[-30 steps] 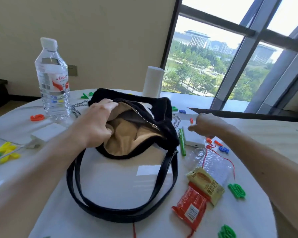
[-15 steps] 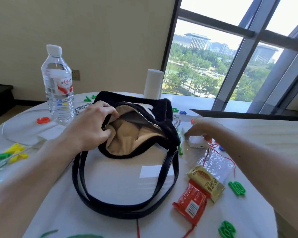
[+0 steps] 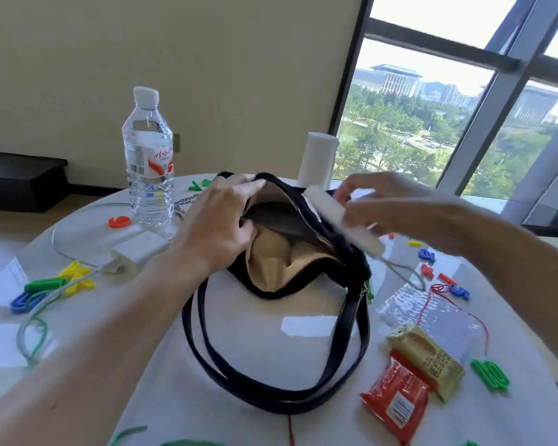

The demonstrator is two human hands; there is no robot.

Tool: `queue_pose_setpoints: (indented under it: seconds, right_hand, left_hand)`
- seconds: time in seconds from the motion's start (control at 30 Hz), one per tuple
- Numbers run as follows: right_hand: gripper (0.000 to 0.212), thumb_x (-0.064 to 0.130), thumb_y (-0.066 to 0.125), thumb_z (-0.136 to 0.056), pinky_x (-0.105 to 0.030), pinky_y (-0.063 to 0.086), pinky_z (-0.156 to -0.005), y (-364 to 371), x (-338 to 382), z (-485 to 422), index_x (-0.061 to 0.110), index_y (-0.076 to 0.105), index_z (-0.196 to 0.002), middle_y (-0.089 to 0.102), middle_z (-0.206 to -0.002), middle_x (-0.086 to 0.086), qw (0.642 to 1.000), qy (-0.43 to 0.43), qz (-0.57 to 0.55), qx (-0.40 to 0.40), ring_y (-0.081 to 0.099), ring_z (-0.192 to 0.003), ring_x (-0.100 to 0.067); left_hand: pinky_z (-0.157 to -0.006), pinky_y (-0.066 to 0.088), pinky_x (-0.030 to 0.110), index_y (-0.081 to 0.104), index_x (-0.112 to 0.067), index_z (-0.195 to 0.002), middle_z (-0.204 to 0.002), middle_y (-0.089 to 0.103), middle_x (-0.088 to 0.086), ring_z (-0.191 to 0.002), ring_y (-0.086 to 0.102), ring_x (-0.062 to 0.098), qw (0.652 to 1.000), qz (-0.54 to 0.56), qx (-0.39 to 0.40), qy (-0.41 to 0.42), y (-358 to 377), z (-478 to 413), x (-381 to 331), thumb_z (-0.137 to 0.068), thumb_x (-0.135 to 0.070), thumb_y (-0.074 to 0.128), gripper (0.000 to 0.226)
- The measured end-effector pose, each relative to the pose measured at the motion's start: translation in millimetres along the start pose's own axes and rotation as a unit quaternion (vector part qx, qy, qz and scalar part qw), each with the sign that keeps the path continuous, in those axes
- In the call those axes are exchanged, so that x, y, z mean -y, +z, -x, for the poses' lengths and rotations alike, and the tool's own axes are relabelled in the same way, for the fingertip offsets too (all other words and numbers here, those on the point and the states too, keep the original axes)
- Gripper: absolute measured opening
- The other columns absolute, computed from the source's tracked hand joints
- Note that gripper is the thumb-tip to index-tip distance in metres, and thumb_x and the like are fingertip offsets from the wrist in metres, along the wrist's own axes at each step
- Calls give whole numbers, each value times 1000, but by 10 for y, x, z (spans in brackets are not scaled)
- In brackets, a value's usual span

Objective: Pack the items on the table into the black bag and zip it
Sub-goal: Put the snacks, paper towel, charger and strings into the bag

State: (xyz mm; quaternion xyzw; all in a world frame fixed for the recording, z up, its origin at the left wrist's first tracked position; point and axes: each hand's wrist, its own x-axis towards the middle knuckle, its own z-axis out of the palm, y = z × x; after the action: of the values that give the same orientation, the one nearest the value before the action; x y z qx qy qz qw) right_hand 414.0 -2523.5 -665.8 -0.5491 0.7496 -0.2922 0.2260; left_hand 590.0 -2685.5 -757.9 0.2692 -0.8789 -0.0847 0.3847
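Note:
The black fuzzy bag (image 3: 342, 252) lies in the middle of the round white table (image 3: 271, 342), unzipped, its tan lining showing. My left hand (image 3: 219, 226) grips the near-left edge of the opening and holds it wide. My right hand (image 3: 387, 207) holds a flat white box (image 3: 342, 225) tilted just above the bag's right rim, a thin grey cord trailing from its lower end. The bag's black strap (image 3: 271, 394) loops toward me.
A water bottle (image 3: 148, 162) and a white charger (image 3: 139, 251) stand to the left, a white cylinder (image 3: 318, 159) behind the bag. Red (image 3: 396, 402) and yellow (image 3: 427, 358) snack packets, a clear plastic bag (image 3: 432, 312), a green pen and coloured plastic numbers lie on the right.
My right hand has lifted the white box off the table at the right and carried it left to the bag's opening. My left hand still holds the bag open.

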Motion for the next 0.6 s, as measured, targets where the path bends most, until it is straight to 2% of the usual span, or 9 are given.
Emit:
queue_pose_setpoints:
  seconds: [0.07, 0.13, 0.23, 0.27, 0.33, 0.4, 0.47, 0.53, 0.6]
  right_hand:
    - [50, 58, 66, -52, -28, 44, -58, 318, 127, -58, 33, 67, -94, 71, -73, 9, 990, -19, 138, 12, 59, -58, -1]
    - [43, 58, 64, -67, -27, 38, -56, 624, 139, -236, 32, 62, -101, 64, -84, 10, 960, -54, 273, -1, 53, -72, -2]
    - [37, 46, 62, -81, -29, 34, -57, 908, 49, -603, 16, 55, -101, 57, -88, -2, 926, -95, 363, -44, 57, -87, -26]
    - [37, 43, 61, -82, -33, 42, -62, 953, 39, -736, 14, 55, -104, 60, -93, -6, 917, -101, 380, -59, 61, -92, -33]
    - [49, 37, 59, -88, -39, 52, -85, 991, 13, -957, 11, 52, -130, 63, -119, -12, 889, -120, 437, -70, 62, -112, -36]
    - [64, 30, 55, -94, -40, 35, -114, 1027, 21, -1175, 9, 35, -151, 44, -151, -16, 820, -138, 555, -34, 42, -140, -33]
    - [73, 31, 54, -96, -43, 12, -122, 1064, 14, -1369, 9, 20, -157, 22, -164, -14, 743, -128, 656, 19, 19, -152, -32]
    - [84, 34, 60, -94, -43, 4, -123, 1093, -45, -1519, 8, 12, -158, 13, -166, -15, 750, -75, 656, 46, 11, -153, -33]
    - [73, 27, 59, -98, -43, 14, -121, 1086, -135, -1628, 4, 22, -156, 22, -162, -23, 841, -29, 537, 58, 21, -151, -35]
  left_hand:
    - [-103, 37, 29, 55, -11, -142, -140, 60, 1, -123, 54, 28, 1000, -6, 11, 12, 5, -31, -7, -78, 0, 64, 65]
    - [-102, 37, 28, 53, -12, -144, -141, 59, 0, -122, 53, 27, 1000, -13, 21, 12, -6, -58, 8, -78, 1, 60, 67]
    - [-101, 41, 30, 53, -15, -144, -142, 58, -2, -122, 51, 27, 999, -15, 34, 1, -33, -68, 15, -76, 2, 57, 70]
    - [-102, 42, 31, 53, -16, -144, -141, 59, -3, -122, 51, 27, 999, -16, 39, 4, -47, -67, 15, -76, 2, 57, 70]
    - [-104, 41, 32, 52, -17, -145, -141, 57, -5, -122, 50, 26, 999, -14, 48, 12, -38, -67, -24, -76, 2, 55, 71]
    - [-106, 38, 27, 49, -19, -147, -144, 55, -7, -123, 47, 23, 999, -14, 44, 10, -29, -79, -54, -77, 2, 53, 74]
    - [-103, 34, 20, 48, -21, -148, -145, 54, -8, -122, 46, 20, 999, -15, 33, 6, -24, -98, -79, -77, 3, 51, 75]
    - [-99, 31, 16, 48, -20, -147, -144, 55, -9, -122, 46, 19, 1000, -9, 26, 2, -18, -111, -95, -77, 5, 51, 75]
    - [-98, 30, 14, 48, -20, -147, -143, 55, -10, -123, 46, 19, 1000, -4, 24, 0, -13, -105, -100, -77, 5, 51, 74]
